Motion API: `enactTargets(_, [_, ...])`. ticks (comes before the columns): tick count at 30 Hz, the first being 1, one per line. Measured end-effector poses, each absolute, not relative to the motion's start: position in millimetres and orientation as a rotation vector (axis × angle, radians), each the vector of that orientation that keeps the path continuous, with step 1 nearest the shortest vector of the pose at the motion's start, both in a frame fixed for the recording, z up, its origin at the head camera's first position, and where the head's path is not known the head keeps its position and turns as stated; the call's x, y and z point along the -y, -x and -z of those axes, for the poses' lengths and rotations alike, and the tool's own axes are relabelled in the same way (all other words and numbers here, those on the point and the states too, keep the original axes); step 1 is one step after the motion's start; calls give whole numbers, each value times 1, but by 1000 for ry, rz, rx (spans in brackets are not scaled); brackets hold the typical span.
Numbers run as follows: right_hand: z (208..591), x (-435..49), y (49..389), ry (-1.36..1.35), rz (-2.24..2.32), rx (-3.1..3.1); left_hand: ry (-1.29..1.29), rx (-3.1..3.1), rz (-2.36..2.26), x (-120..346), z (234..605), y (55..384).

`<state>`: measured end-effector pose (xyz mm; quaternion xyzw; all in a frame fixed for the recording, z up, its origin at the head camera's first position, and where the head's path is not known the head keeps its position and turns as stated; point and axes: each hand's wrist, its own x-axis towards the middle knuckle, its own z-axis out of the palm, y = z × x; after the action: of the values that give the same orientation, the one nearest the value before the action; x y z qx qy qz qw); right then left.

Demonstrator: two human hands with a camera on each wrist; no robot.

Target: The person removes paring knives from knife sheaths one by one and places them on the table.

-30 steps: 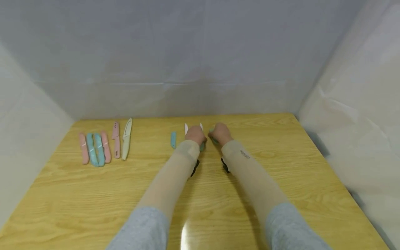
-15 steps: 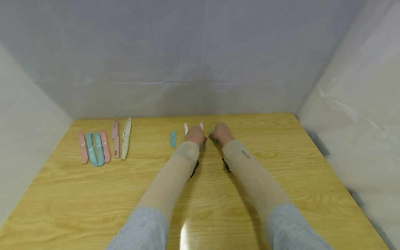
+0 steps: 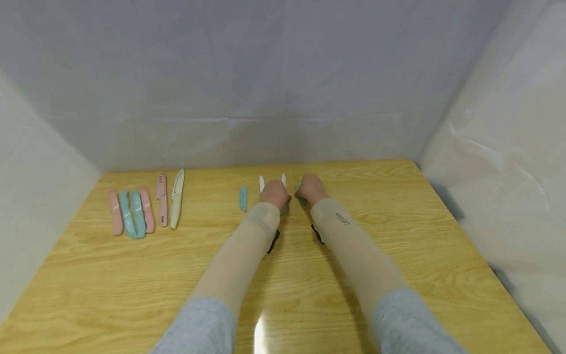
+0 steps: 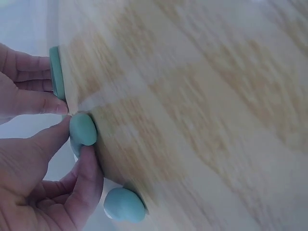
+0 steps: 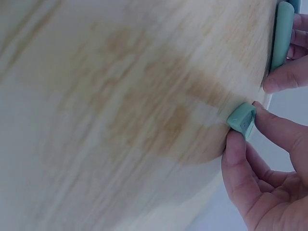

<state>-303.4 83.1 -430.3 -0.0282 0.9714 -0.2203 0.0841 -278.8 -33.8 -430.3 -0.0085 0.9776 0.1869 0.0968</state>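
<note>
My left hand [image 3: 274,194] pinches the rounded green handle of a knife [image 4: 83,129] between thumb and fingers, low over the table. The knife's white blade [image 3: 283,179] points toward the back wall. Beside it lies a second knife with a similar green handle [image 4: 124,204]; its white blade [image 3: 262,183] shows left of the hand in the head view. Just to the right, my right hand [image 3: 311,189] pinches a green blade sheath [image 5: 242,120], its hollow end facing the right wrist camera. Knife and sheath are side by side, apart.
A small blue sheath [image 3: 243,199] lies left of the hands. Farther left on the wooden table [image 3: 212,275] are a cream sheathed knife [image 3: 177,198], a pink sheathed knife [image 3: 162,200], and a row of pink and blue handle-shaped pieces [image 3: 138,215]. A grey sheet [image 3: 247,83] rises behind.
</note>
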Motion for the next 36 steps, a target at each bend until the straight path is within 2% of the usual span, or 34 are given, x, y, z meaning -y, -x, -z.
enactTargets(9, [433, -78, 306, 85, 564, -2897, -60, -3052, -660, 59, 417, 267])
enactTargets(26, [423, -75, 295, 82, 565, -2852, 337, -3132, -437, 189, 411, 244])
enactTargets(36, [422, -73, 299, 71, 523, -2852, 397, -2924, -557, 240, 403, 218])
